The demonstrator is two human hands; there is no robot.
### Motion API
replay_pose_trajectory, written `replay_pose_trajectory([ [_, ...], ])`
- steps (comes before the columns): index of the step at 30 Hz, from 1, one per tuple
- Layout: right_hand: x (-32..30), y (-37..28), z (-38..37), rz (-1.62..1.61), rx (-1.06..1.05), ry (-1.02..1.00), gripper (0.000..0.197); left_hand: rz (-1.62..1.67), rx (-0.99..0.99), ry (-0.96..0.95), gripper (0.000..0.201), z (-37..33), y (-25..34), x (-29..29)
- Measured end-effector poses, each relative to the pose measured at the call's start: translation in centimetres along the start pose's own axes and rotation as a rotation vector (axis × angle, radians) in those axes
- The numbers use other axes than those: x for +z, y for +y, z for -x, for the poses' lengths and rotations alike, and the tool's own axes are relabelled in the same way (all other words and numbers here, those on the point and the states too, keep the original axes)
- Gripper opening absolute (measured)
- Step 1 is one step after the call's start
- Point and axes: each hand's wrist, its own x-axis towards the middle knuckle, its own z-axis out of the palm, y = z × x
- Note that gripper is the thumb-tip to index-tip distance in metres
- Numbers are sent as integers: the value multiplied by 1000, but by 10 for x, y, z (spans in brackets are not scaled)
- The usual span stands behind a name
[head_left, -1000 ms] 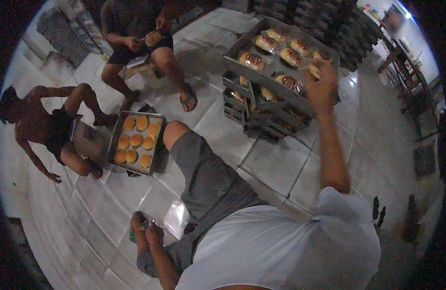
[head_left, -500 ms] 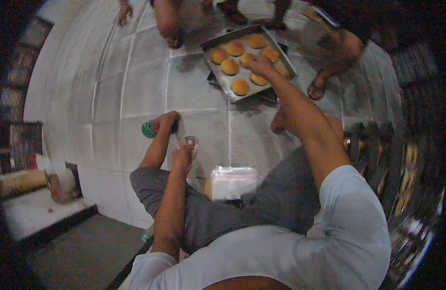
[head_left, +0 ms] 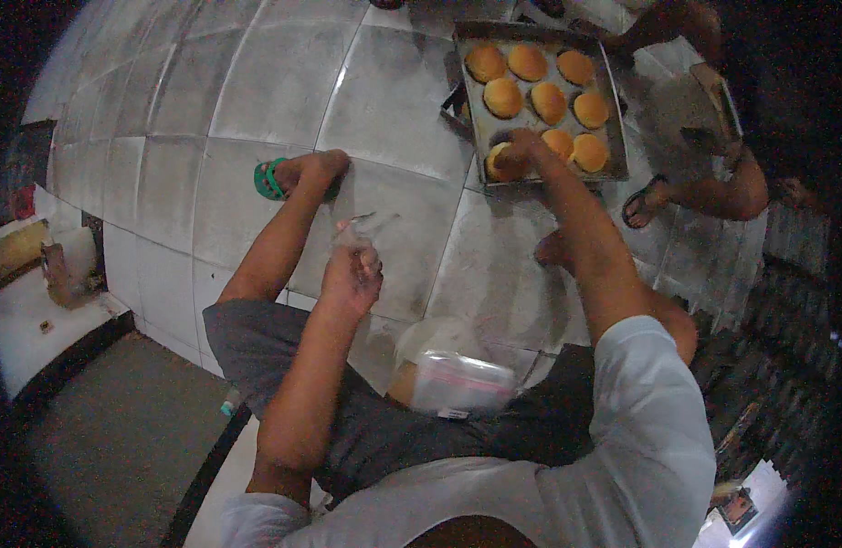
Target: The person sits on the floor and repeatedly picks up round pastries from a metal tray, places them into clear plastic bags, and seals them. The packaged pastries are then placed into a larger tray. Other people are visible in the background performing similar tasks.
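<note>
My left hand (head_left: 354, 279) is raised over the floor between my legs, its fingers closed on a thin clear plastic bag (head_left: 364, 225) that is partly blurred. With the right arm stretched forward, my right hand (head_left: 525, 150) is in the near left part of a square metal baking tray (head_left: 618, 102). Its fingers are on the bun (head_left: 501, 164) in that corner and cover part of it. Several other round golden buns (head_left: 548, 102) lie in rows in the tray.
A stack of clear plastic bags (head_left: 467, 379) rests by my lap. To the right of the tray is another person's leg (head_left: 722, 187), with a sandalled foot and an open carton (head_left: 686, 100) beside it. A low white ledge (head_left: 56, 315) stands at the left.
The view has turned, so the tray appears farther right. My right hand has moved from the middle of the tray to the near left bun. The left hand still holds the bag.
</note>
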Motion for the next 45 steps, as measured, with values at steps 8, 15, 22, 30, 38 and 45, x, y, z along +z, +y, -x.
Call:
replay_pose_trajectory([
  [8,-45,-94,197,-1292,80,81,50,318,-155,-382,28,32,1,6],
  [15,-13,-250,495,-973,-464,982,39,147,265,-298,60,122,-83,67],
  [22,31,-233,531,-1727,-367,601,42,-280,870,-500,73,246,-133,67],
  [30,72,-222,593,-1240,-677,1029,50,-65,497,-663,72,263,-143,61],
  [38,35,-206,585,-1768,-524,720,35,-431,793,-724,62,281,-164,55],
  [45,49,-202,579,-1590,-468,705,30,-716,862,-631,56,271,-180,45],
])
